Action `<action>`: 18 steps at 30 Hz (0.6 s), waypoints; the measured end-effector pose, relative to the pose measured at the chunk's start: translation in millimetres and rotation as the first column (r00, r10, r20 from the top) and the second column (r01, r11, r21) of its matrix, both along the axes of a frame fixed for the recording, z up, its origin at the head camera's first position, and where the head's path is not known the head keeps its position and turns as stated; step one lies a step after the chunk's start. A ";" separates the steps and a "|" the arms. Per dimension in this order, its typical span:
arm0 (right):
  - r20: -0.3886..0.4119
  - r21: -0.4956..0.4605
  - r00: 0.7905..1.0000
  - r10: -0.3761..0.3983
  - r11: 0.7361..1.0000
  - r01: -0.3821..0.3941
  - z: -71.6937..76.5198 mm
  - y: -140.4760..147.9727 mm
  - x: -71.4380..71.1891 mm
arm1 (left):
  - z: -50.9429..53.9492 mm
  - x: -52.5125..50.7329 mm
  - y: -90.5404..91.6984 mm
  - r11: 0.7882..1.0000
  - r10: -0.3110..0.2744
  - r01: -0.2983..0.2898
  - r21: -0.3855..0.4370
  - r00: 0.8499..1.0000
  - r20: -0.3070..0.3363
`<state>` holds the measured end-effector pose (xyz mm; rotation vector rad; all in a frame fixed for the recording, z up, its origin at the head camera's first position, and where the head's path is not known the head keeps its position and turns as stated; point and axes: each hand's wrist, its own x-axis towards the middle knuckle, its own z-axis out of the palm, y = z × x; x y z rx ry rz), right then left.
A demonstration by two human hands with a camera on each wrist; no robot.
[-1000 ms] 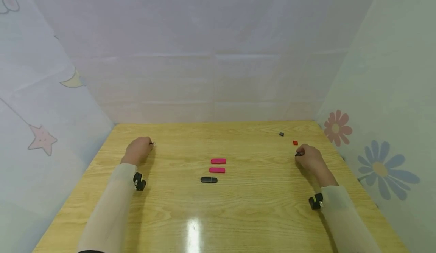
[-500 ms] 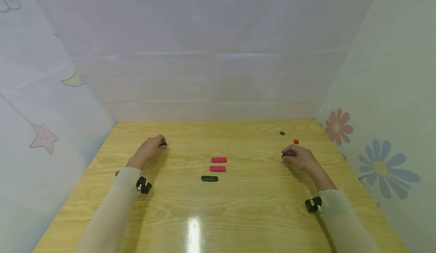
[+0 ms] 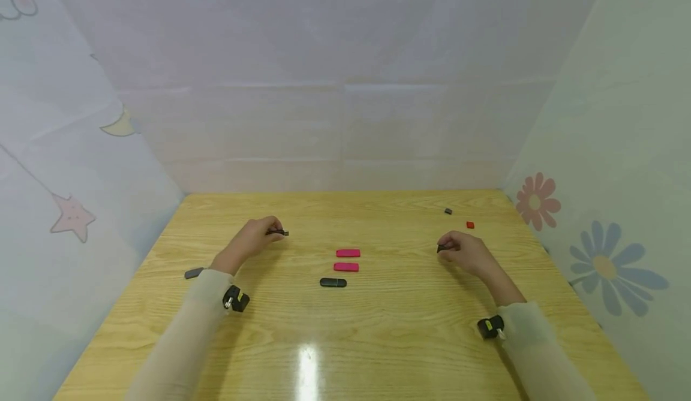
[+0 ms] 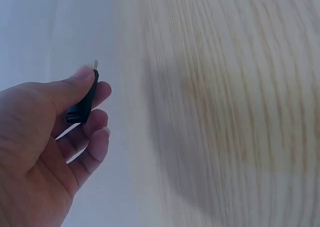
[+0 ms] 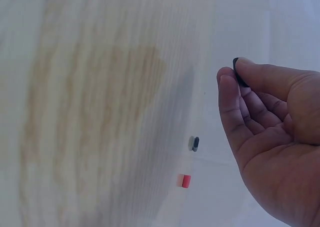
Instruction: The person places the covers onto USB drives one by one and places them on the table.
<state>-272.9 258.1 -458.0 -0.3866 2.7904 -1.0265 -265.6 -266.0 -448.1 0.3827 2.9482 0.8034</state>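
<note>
My left hand (image 3: 252, 238) pinches a black USB flash drive (image 4: 86, 101) between thumb and forefinger, its metal plug bare and pointing away from the palm. On the right, my right hand (image 3: 467, 252) holds a small black cap (image 5: 239, 73) by thumb and fingertips. Both hands are raised over the wooden table (image 3: 388, 329). Between them lie a pink USB stick (image 3: 348, 253), a second pink stick (image 3: 346, 267) just in front of it, and a black USB stick (image 3: 333, 282) nearest me.
Beyond the right hand lie a small dark grey piece (image 3: 448, 211) and a small red piece (image 3: 470, 225). A dark grey stick (image 3: 194, 273) rests beside the left sleeve. Cloth-covered walls enclose the table's back and sides.
Both hands have moved inward towards each other, the left with the flash drive and the right with the cap. The grey stick by the left sleeve has come into view.
</note>
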 end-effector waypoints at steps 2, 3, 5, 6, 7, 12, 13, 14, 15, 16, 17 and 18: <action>-0.013 0.004 1.000 0.005 1.000 -0.005 0.3 -2.5 1.2 | 0.6 1.0 4.4 1.000 -0.018 0.018 0.000 1.000 0.001; -0.019 0.005 1.000 0.005 1.000 -0.005 0.5 -3.9 1.8 | 0.6 1.3 6.8 1.000 -0.027 0.027 -0.001 1.000 0.001; -0.030 0.004 0.999 0.009 1.000 -0.009 1.2 -7.0 2.9 | 0.5 2.0 11.9 0.999 -0.042 0.042 0.001 0.999 0.004; -0.037 0.004 0.999 0.011 1.000 -0.011 1.5 -8.6 3.2 | 0.3 2.2 14.5 0.999 -0.050 0.050 0.004 0.999 0.007; -0.045 0.003 0.999 0.015 1.000 -0.015 1.9 -10.5 3.5 | 0.5 2.6 17.2 0.998 -0.061 0.061 0.009 0.998 0.009; -0.069 -0.007 0.997 0.035 0.999 -0.036 3.9 -21.2 5.1 | 3.0 5.0 31.1 0.996 -0.085 0.084 0.033 0.996 0.017; -0.067 -0.010 0.997 0.037 0.999 -0.038 4.0 -23.4 5.7 | 3.6 5.8 34.0 0.996 -0.086 0.085 0.036 0.996 0.018; -0.066 -0.011 0.997 0.038 0.999 -0.039 3.9 -25.6 6.2 | 4.0 6.6 36.6 0.996 -0.084 0.083 0.038 0.996 0.019; -0.063 -0.013 0.997 0.041 0.999 -0.042 3.9 -27.5 6.9 | 4.2 7.1 39.2 0.996 -0.085 0.084 0.041 0.996 0.018; -0.062 -0.012 0.997 0.043 0.999 -0.044 3.8 -29.4 7.6 | 4.1 7.7 41.8 0.995 -0.086 0.085 0.042 0.996 0.017; -0.061 -0.012 0.997 0.048 0.999 -0.048 3.7 -31.2 8.4 | 4.0 8.1 44.2 0.995 -0.089 0.088 0.043 0.996 0.013; -0.061 -0.013 0.997 0.052 0.999 -0.053 3.8 -33.0 9.1 | 3.9 8.3 46.7 0.995 -0.091 0.091 0.041 0.996 0.007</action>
